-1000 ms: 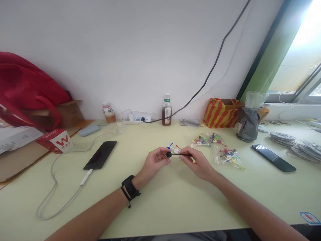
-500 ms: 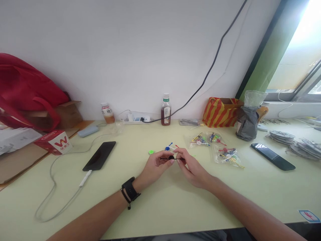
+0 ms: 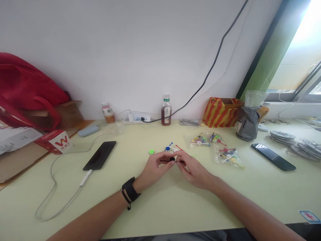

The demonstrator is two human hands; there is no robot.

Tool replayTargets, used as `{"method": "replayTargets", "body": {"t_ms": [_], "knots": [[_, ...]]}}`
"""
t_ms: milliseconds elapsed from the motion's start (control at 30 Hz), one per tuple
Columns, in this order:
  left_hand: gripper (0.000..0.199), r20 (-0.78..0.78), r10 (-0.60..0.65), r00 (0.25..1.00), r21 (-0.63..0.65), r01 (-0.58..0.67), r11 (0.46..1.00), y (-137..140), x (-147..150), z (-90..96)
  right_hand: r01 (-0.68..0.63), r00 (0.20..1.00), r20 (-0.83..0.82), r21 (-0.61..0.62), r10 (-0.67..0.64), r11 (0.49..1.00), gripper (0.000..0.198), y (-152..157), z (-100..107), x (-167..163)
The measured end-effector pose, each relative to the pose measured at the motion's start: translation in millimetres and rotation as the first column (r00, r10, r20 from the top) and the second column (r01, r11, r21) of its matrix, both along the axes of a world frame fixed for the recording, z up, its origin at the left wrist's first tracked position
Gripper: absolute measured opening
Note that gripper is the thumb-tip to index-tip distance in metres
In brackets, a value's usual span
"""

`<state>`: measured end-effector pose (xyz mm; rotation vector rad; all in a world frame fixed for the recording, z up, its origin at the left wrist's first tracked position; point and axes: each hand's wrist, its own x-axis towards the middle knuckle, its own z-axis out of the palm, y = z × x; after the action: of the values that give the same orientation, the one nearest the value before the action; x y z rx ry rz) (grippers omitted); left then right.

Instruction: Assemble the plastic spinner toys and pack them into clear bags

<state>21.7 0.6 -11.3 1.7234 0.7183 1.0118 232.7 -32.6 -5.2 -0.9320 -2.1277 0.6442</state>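
Between my fingertips is a small black spinner arrow [image 3: 172, 159] with a round hub and a thin stem. My left hand [image 3: 154, 167] pinches it around the hub with thumb and forefinger. From the other side, my right hand [image 3: 192, 168] closes its fingertips on the stem; the stem's end is hidden behind those fingers. Just beyond my hands lie a blue spinner arrow [image 3: 168, 148], a red arrow [image 3: 179, 147] and a bright green round piece [image 3: 151, 152]. Part of a white piece shows above my fingers.
Clear bags of coloured spinner parts [image 3: 228, 156] lie to the right, near a dark phone [image 3: 273, 156]. On the left, a black phone [image 3: 99, 156] is plugged into a white cable [image 3: 54, 182]. A tea bottle [image 3: 166, 110] stands against the wall beside a power strip [image 3: 137, 117].
My right hand has shifted slightly left and its fingers now cover more of the black stem. The left hand keeps its pinch at the hub. Nothing on the table has moved.
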Motion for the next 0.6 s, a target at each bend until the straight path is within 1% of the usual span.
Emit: {"method": "replayTargets", "body": {"t_ms": [67,133,267,333,400,433,467,533,567,600], "knots": [[0.021,-0.007,-0.013,1.000,-0.008,0.013,1.000,-1,0,1.0,0.028,0.998,-0.058,-0.021,-0.029,0.999,0.033,1,-1,0],[0.020,-0.014,-0.029,0.999,-0.013,0.029,0.999,-1,0,2.3,0.026,0.984,-0.173,-0.085,-0.041,0.996,0.032,1,-1,-1],[0.017,0.021,-0.025,0.999,-0.051,0.026,0.998,-3,1,3.6,-0.109,0.902,-0.430,-0.270,-0.018,0.957,0.030,2,-2,-5],[0.018,0.054,-0.002,0.999,-0.081,0.006,0.997,-3,1,3.6,-0.112,0.875,-0.481,-0.317,-0.057,0.942,0.031,2,-1,-7],[0.022,0.094,0.014,0.995,-0.110,-0.003,0.994,-3,1,3.6,-0.087,0.870,-0.481,-0.376,-0.114,0.922,0.036,0,0,-8],[0.023,0.113,0.020,0.993,-0.120,-0.006,0.993,-3,1,3.7,-0.096,0.878,-0.461,-0.430,-0.127,0.898,0.039,-1,2,-8],[0.024,0.129,0.027,0.991,-0.126,-0.011,0.992,-3,0,3.9,-0.125,0.892,-0.435,-0.498,-0.123,0.858,0.043,-2,4,-8],[0.025,0.147,0.053,0.988,-0.119,-0.036,0.992,-2,-1,4.5,-0.199,0.918,-0.389,-0.619,-0.076,0.760,0.050,-3,8,-8],[0.026,0.147,0.075,0.986,-0.107,-0.060,0.992,-2,-1,4.7,-0.218,0.926,-0.374,-0.649,-0.057,0.729,0.053,-3,10,-7],[0.026,0.141,0.101,0.985,-0.091,-0.089,0.992,-1,-1,4.8,-0.218,0.929,-0.366,-0.654,-0.051,0.724,0.054,-2,12,-6]]}}
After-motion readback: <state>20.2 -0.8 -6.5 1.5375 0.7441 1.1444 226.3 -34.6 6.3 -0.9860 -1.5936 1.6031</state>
